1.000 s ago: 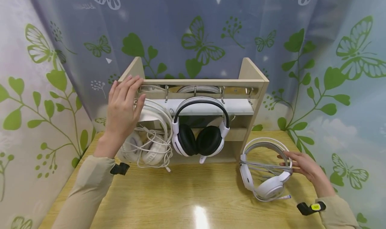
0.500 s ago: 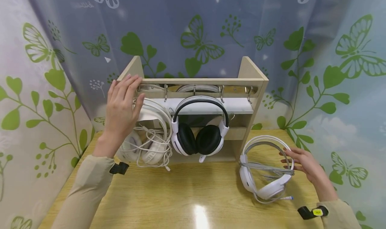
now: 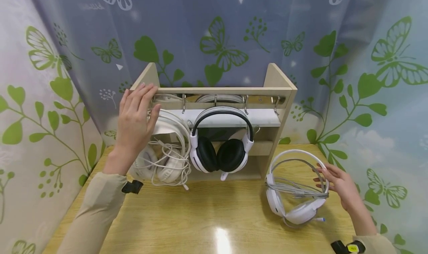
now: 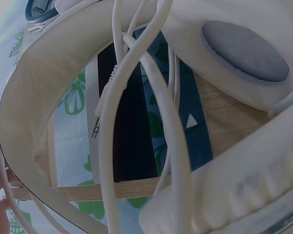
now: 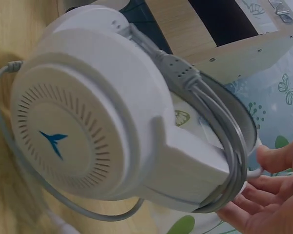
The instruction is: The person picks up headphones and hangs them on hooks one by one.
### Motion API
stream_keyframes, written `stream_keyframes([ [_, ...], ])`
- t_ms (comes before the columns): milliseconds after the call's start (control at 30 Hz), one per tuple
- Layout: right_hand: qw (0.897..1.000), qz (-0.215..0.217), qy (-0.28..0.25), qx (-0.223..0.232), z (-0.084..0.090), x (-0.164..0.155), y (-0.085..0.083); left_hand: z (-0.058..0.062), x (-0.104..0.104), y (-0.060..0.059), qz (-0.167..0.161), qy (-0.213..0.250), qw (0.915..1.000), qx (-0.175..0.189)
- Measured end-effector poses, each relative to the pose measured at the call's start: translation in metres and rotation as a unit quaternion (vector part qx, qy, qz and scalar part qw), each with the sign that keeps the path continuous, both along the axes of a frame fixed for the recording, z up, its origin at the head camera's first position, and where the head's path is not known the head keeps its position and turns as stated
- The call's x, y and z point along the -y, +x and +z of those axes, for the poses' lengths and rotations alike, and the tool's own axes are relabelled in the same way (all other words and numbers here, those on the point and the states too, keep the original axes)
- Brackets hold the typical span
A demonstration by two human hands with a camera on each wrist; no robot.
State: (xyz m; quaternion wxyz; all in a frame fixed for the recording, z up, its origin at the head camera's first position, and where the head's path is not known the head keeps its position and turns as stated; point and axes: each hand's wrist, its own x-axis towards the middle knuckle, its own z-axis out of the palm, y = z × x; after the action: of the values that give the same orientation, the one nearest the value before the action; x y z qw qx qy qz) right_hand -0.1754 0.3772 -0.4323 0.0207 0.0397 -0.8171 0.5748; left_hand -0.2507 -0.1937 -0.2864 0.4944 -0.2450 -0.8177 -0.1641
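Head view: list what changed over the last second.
The right hand slid slightly rightward along the band of the white headset on the table, and the headset shifted a little with it. The left hand stayed on the rack; the hanging headphones did not move.

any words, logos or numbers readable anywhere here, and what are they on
No readable words or numbers in any view.
Blue bird-like logo, no letters: on the outer cup of the white headset by the right hand.
Yellow tag on the right wrist strap: print too small to read.
Curtain: only butterfly and leaf patterns, no text.
Headsets hanging on the wooden rack: no visible markings.
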Motion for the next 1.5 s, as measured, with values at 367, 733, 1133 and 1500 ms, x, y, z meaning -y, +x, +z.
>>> stream_keyframes([
  [367,0.998,-0.052,0.01,-0.041,-0.007,0.005,0.009,0.001,0.0,0.001,0.001,0.001,1.0,0.0],
  [733,0.993,-0.069,-0.04,-0.088,-0.004,0.012,0.007,0.001,0.0,0.001,0.002,0.0,1.0,0.002],
  [1133,0.986,-0.101,0.061,-0.117,0.003,0.022,0.008,0.001,-0.002,0.001,-0.003,0.0,1.0,-0.005],
  [1500,0.984,-0.082,-0.006,-0.158,0.02,0.028,0.009,0.0,0.0,0.001,0.001,-0.007,1.0,0.005],
])
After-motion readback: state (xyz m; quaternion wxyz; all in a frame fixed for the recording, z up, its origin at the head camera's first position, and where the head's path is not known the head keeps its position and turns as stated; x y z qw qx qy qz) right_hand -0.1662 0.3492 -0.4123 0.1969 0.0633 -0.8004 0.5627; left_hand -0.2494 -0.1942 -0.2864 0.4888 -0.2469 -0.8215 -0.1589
